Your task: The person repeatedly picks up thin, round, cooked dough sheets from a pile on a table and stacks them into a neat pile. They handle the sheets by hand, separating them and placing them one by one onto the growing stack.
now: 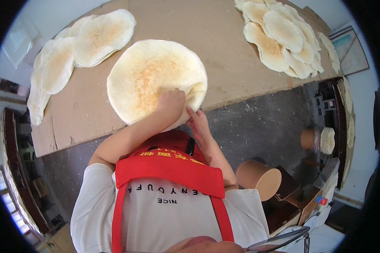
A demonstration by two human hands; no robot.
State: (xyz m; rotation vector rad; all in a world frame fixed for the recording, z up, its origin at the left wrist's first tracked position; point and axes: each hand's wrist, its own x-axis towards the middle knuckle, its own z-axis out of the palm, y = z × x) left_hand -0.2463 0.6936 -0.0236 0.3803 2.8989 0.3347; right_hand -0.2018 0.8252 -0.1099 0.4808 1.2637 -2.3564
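A large round flatbread (129, 76) with a browned middle lies at the table's near edge, partly overhanging it. It looks like the top of a stack of thin sheets. On its right side one or more sheets are bent up into a fold (196, 91). My left hand (172, 102) reaches across the bread with curled fingers and grips beside that fold; its fingertips are hidden. Lower down, my right hand (199, 123) pinches the near right rim, thumb on top and the other fingers partly out of sight.
Overlapping flatbreads (98, 38) lie at the table's left, and a bigger heap (281, 38) covers its far right. Cardboard (221, 31) covers the tabletop. On the dark floor (240, 132) stands a brown drum (256, 180); a round flatbread stack (327, 140) is farther right.
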